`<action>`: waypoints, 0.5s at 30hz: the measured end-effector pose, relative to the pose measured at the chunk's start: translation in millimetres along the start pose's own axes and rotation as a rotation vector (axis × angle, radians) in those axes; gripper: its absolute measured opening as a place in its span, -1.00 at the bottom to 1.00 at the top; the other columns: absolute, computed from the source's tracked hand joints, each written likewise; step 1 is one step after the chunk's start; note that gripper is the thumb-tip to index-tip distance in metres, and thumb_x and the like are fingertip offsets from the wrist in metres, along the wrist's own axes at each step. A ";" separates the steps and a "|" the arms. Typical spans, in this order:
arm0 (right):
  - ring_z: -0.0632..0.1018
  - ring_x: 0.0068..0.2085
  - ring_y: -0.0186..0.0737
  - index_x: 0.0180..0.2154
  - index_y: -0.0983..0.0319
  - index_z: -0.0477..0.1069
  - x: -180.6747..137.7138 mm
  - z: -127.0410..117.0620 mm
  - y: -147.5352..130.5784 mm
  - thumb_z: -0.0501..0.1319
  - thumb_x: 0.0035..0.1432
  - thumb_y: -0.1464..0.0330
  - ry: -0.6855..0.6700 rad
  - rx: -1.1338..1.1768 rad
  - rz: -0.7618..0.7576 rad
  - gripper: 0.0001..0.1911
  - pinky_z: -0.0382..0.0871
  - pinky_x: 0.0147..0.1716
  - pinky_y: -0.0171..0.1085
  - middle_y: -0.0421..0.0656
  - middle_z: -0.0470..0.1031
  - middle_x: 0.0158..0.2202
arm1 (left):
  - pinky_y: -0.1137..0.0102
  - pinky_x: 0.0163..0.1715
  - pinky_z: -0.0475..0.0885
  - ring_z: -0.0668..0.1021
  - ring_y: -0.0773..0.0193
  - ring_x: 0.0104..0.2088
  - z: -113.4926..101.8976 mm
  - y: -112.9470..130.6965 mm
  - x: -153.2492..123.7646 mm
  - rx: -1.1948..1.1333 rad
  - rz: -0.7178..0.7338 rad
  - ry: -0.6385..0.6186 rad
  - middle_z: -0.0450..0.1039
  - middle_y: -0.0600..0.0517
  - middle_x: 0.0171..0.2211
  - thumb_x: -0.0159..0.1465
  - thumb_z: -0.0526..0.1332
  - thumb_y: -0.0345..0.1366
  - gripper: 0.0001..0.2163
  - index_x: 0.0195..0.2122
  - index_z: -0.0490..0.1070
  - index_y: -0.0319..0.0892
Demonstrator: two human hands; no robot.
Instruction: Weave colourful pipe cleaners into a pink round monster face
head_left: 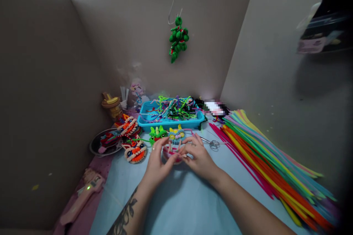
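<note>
Between my hands is a small pink, red and white pipe-cleaner piece (168, 150), partly hidden behind my fingers. My left hand (158, 161) curves round its left side, thumb along the near edge. On the other side, my right hand (200, 159) pinches the right edge with thumb and fingers. Just beyond lie a green pipe-cleaner animal head (157, 134) and a blue-and-yellow one (176, 135). Metal scissors (213, 144) rest to the right of my right hand. Orange-and-cream heads (135, 151) sit left of my left hand.
A blue tray (171, 123) full of tangled pipe-cleaner scraps stands at the back. Long coloured pipe cleaners (264, 158) spread along the right. At left are a pink glue gun (82, 198), a metal bowl (95, 147) and a brown cup (112, 107). Grey panels (132, 36) enclose the table.
</note>
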State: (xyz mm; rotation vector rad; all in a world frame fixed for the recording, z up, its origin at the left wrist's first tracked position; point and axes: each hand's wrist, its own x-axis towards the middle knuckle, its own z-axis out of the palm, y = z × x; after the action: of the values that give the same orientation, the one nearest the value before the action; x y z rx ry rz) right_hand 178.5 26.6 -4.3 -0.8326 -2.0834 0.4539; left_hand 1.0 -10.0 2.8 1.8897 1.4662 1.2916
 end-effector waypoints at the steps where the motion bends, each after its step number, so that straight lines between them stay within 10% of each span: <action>1: 0.44 -0.09 -0.10 -0.45 0.12 0.37 -0.4 0.0 0.1 0.22 0.10 0.46 -0.019 -0.008 -0.028 -0.86 -0.26 0.20 0.25 -0.25 0.54 -0.40 | 0.18 -0.03 0.34 0.49 0.10 -0.08 -0.9 1.7 0.4 -0.022 -0.026 -0.059 0.47 -0.09 -0.13 0.17 0.23 -0.27 -0.62 0.03 0.31 -0.15; 8: 0.34 0.01 -0.06 -0.46 0.15 0.45 2.3 -1.2 -3.4 0.25 0.05 0.46 0.028 -0.029 -0.014 -0.90 0.20 0.04 0.03 -0.13 0.43 -0.18 | 0.35 -0.28 0.39 0.51 0.22 -0.35 -1.1 1.7 3.4 -0.083 -0.116 -0.140 0.54 0.00 -0.38 0.13 0.23 -0.31 -0.89 -0.35 0.50 -0.18; 15: 0.23 0.17 0.01 -0.55 0.20 0.46 7.0 1.0 -0.8 0.24 -0.01 0.44 -0.018 0.069 0.264 -0.89 0.07 0.12 0.03 -0.07 0.29 0.06 | 0.42 -0.34 0.39 0.51 0.27 -0.38 3.6 -8.0 4.1 -0.180 -0.179 -0.164 0.51 0.01 -0.39 0.14 0.19 -0.34 -0.88 -0.32 0.46 -0.21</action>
State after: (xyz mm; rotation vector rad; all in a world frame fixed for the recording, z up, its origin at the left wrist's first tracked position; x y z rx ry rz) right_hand 174.3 30.9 -0.4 -1.0704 -1.9697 0.6726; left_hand 0.0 -2.7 -3.5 1.6660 1.3531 1.1179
